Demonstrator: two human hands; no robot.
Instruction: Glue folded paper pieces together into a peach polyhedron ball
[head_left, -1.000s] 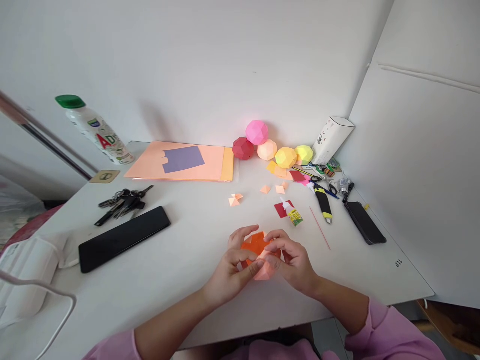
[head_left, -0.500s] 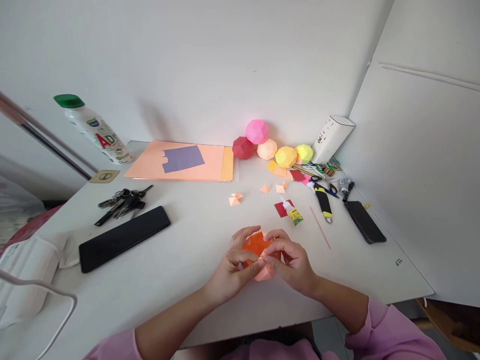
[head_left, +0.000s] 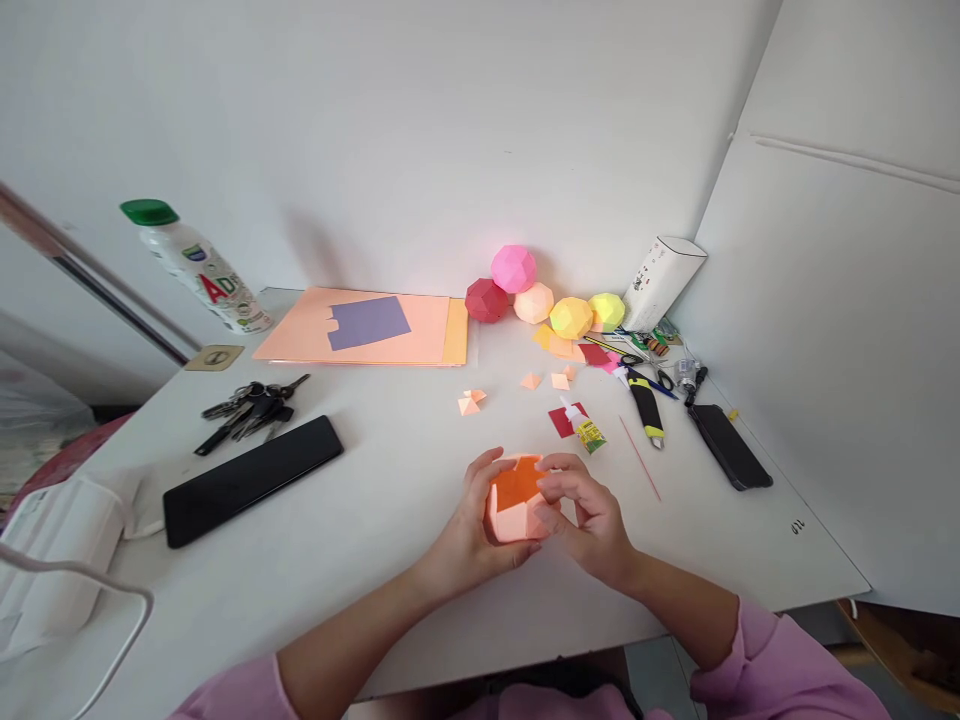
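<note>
Near the table's front sits a peach faceted paper ball [head_left: 511, 524], its top side open and showing an orange inside. My left hand [head_left: 472, 525] wraps round its left side, thumb along the bottom front. On the right rim, my right hand [head_left: 589, 515] pinches the paper wall between thumb and fingers. Small folded peach paper pieces [head_left: 471, 402] lie beyond my hands, with more such pieces [head_left: 560, 380] further right. A small glue bottle [head_left: 589, 434] rests partly on a dark red paper square [head_left: 559, 422].
Finished faceted paper balls [head_left: 514, 269] stand against the wall. Peach paper sheets [head_left: 300, 340], keys [head_left: 251, 410] and a black phone [head_left: 253, 480] lie left. A yellow-black cutter [head_left: 646, 408], a thin red stick [head_left: 640, 457] and another phone [head_left: 729, 447] lie right. A bottle [head_left: 202, 270] stands at back left.
The paper ball has been turned, so its front wall now faces me. My left thumb has moved down from the rim to the bottom, and my right fingers have shifted along the right edge.
</note>
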